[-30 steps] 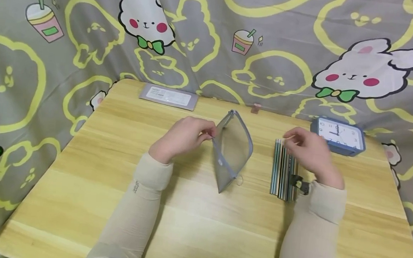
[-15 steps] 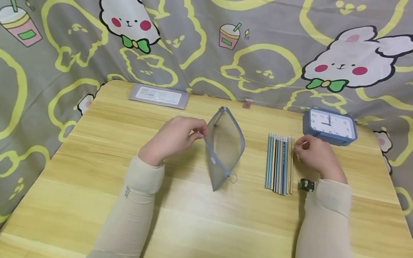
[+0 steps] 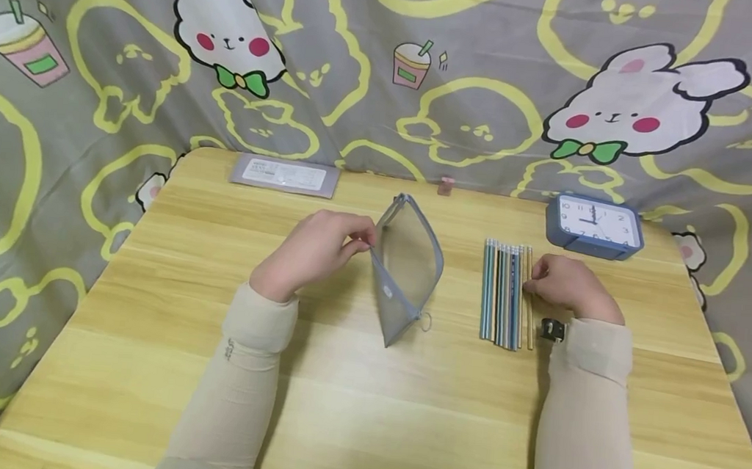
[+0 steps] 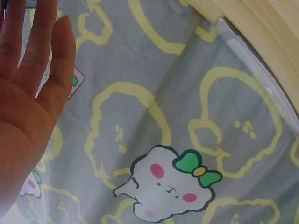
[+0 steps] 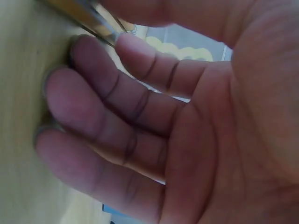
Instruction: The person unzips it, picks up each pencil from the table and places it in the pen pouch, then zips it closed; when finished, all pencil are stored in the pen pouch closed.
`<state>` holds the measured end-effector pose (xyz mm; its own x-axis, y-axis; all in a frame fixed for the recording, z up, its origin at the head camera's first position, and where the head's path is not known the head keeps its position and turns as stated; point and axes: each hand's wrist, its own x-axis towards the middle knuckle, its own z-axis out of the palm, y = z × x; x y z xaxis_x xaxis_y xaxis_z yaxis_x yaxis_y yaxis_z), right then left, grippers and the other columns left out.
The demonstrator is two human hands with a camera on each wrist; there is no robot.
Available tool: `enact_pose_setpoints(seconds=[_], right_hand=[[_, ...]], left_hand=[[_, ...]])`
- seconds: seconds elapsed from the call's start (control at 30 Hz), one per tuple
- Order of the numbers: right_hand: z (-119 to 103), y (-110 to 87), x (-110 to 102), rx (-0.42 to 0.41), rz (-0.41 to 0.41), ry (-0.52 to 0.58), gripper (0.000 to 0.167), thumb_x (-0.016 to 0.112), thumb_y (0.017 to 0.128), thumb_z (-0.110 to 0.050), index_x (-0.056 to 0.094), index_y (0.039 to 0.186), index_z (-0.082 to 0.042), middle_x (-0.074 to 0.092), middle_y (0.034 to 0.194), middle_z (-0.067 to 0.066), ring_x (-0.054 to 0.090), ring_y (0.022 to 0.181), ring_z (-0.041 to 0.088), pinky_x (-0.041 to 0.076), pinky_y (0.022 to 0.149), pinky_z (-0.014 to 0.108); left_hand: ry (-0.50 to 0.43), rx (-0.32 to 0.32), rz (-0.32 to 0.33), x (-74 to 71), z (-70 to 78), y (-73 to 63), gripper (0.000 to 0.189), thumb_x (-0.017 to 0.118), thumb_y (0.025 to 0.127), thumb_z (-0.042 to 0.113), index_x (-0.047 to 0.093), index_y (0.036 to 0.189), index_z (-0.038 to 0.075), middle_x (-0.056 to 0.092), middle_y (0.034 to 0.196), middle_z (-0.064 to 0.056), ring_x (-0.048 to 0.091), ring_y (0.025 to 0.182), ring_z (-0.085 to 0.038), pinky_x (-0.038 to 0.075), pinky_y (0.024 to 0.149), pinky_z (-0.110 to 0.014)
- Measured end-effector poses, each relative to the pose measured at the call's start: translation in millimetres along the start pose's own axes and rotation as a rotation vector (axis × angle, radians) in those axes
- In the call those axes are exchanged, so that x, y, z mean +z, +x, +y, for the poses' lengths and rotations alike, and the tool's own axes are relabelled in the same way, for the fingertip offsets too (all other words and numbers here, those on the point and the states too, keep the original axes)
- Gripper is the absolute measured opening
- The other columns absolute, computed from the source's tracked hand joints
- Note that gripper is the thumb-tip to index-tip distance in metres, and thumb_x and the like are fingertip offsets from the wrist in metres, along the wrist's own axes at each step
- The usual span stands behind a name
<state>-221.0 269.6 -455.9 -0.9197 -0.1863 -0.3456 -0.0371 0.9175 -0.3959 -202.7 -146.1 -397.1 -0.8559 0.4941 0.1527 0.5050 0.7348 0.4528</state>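
Note:
A grey mesh zipper pouch (image 3: 391, 311) stands on the table with its mouth spread, a ring on its zipper pull. My left hand (image 3: 315, 252) pinches the pouch's left rim between thumb and forefinger. In the left wrist view that hand (image 4: 32, 88) is cut off, and the pouch is out of sight. To the right lies a row of several striped pencils (image 3: 502, 296). At the row's right end, my right hand (image 3: 567, 285) pinches a gold pencil (image 3: 530, 324), set slightly apart and slanted. The right wrist view shows this pencil (image 5: 96, 18) at thumb and forefinger, other fingers loosely bent.
Behind the right hand stands a blue clock (image 3: 594, 227). A flat grey package with a white label (image 3: 284, 175) lies at the back left. Near the back edge is a small reddish piece (image 3: 445, 186). A patterned curtain (image 3: 337, 55) hangs behind the wooden table (image 3: 400, 428).
My right hand has come from above the pencils to their right side and taken the end gold pencil, which now slants away from the row. The left hand keeps its hold on the pouch.

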Motion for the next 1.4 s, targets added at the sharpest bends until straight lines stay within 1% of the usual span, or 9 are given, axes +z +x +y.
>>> enact_pose_setpoints(seconds=[0.2,0.37,0.6,0.77,0.93,1.0,1.13,1.3,1.4], right_hand=[[0.5,-8.3,-1.9,0.041,-0.026,-0.044,0.023,0.066,0.097,-0.025,0.062,0.082,-0.008,0.06,0.076,0.006,0.054,0.072,0.024,0.04,0.064,0.034],[-5.6,-11.1,2.2,0.069,-0.055,-0.022,0.027,0.067,0.096,-0.029,0.069,0.076,-0.01,0.064,0.075,0.003,0.055,0.071,0.021,0.043,0.063,0.033],[-8.5,-14.9,7.6,0.145,-0.09,0.038,0.047,0.07,0.096,-0.04,0.051,0.058,-0.018,0.046,0.057,-0.005,0.046,0.058,0.016,0.042,0.059,0.033],[0.8,-18.7,11.3,0.176,-0.085,0.085,0.05,0.071,0.095,-0.042,0.05,0.056,-0.019,0.045,0.054,-0.006,0.045,0.056,0.015,0.041,0.06,0.033],[1.9,-21.4,7.5,0.145,-0.052,0.183,0.042,0.073,0.095,-0.037,0.054,0.064,-0.016,0.05,0.061,-0.004,0.047,0.061,0.017,0.042,0.06,0.033],[-1.8,-26.6,1.6,0.134,-0.006,0.241,0.034,0.071,0.095,-0.031,0.059,0.07,-0.012,0.054,0.066,-0.003,0.05,0.065,0.017,0.043,0.061,0.033],[-21.5,-38.3,-12.5,0.086,0.156,0.332,0.018,0.064,0.096,-0.021,0.068,0.092,-0.004,0.068,0.079,0.001,0.063,0.071,0.015,0.052,0.066,0.029],[-58.0,-47.9,-24.0,0.021,0.344,0.41,0.026,0.062,0.097,-0.017,0.065,0.118,-0.001,0.073,0.09,0.003,0.073,0.071,0.008,0.059,0.068,0.023],[-80.3,-49.3,-23.5,-0.029,0.384,0.481,0.036,0.061,0.095,-0.012,0.059,0.129,0.0,0.073,0.093,0.005,0.074,0.069,0.009,0.062,0.067,0.025]], left_hand=[[-0.032,0.016,0.001,2.6,1.3,2.4,0.005,0.074,0.1,0.013,0.077,0.101,0.017,0.079,0.102,0.004,0.067,0.081,-0.019,0.055,0.081,-0.041],[-0.032,-0.012,0.0,-0.4,-0.4,1.6,0.006,0.074,0.1,0.013,0.077,0.102,0.017,0.079,0.102,0.003,0.068,0.083,-0.02,0.055,0.082,-0.042],[-0.006,-0.015,-0.01,-1.8,0.4,1.5,0.006,0.073,0.101,0.014,0.077,0.104,0.017,0.079,0.104,0.004,0.071,0.088,-0.02,0.056,0.085,-0.042],[-0.016,-0.017,-0.019,1.7,1.9,2.6,0.007,0.072,0.101,0.014,0.077,0.104,0.017,0.079,0.103,0.004,0.068,0.083,-0.02,0.055,0.08,-0.041],[-0.013,-0.02,-0.004,-1.8,0.5,-0.8,0.007,0.072,0.101,0.013,0.077,0.104,0.017,0.079,0.103,0.004,0.069,0.085,-0.02,0.055,0.082,-0.041],[-0.014,-0.014,-0.005,-2.0,1.0,-0.7,0.008,0.073,0.101,0.013,0.077,0.105,0.017,0.079,0.104,0.004,0.07,0.087,-0.02,0.055,0.083,-0.041],[-0.014,-0.011,-0.007,-2.2,2.2,-0.7,0.008,0.073,0.101,0.012,0.078,0.105,0.017,0.079,0.105,0.003,0.072,0.091,-0.02,0.056,0.088,-0.042],[-0.014,-0.009,-0.003,-1.5,3.7,-1.1,0.008,0.073,0.1,0.011,0.078,0.105,0.016,0.079,0.105,0.003,0.073,0.093,-0.02,0.057,0.089,-0.043],[-0.016,0.0,-0.005,-0.1,4.9,0.2,0.008,0.073,0.1,0.011,0.078,0.105,0.016,0.079,0.106,0.003,0.073,0.093,-0.02,0.057,0.089,-0.043]])
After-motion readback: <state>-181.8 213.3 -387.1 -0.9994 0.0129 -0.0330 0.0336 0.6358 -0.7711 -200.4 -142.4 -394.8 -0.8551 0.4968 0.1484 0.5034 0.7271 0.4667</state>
